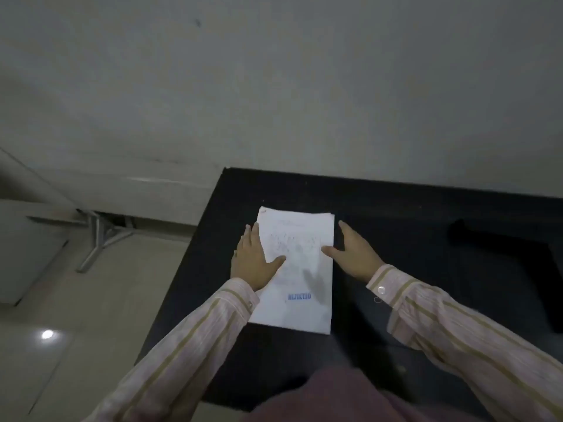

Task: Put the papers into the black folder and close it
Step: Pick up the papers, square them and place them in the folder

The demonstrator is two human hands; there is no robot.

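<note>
A stack of white papers [300,269] with a blue "REJECTED" stamp near its bottom lies on the black table [396,202], left of centre. My left hand [253,257] rests against the stack's left edge with its thumb on top of the sheets. Against the right edge is my right hand [353,254], its thumb also on the paper. Both hands clasp the stack between them, fingers stretched along its sides. The black folder [502,269] lies to the right on the table and is hard to tell from the dark surface.
The table's left edge drops to a pale tiled floor [91,300]. A metal-legged bench or desk [100,236] stands at the left by the grey wall [274,86]. My lap shows at the bottom.
</note>
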